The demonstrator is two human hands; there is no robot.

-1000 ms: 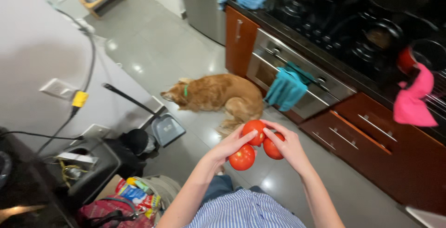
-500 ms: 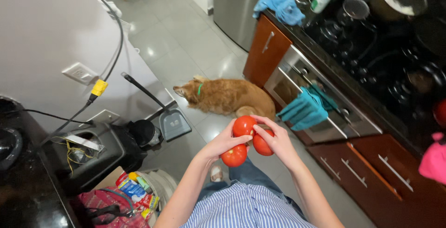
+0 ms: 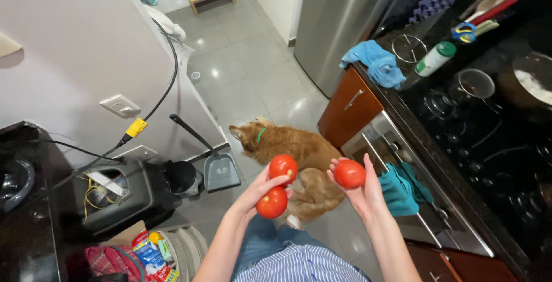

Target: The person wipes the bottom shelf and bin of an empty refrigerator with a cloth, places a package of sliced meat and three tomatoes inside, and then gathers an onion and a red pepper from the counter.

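Lower centre of frame: left hand (image 3: pixel 256 193) clamped on two tomatoes (image 3: pixel 277 185), one stacked above the other. Right hand (image 3: pixel 359 187), just to their right, cups a third tomato (image 3: pixel 349 173). Hands apart. Dog (image 3: pixel 296 155) lies on floor (image 3: pixel 241 69) behind them.
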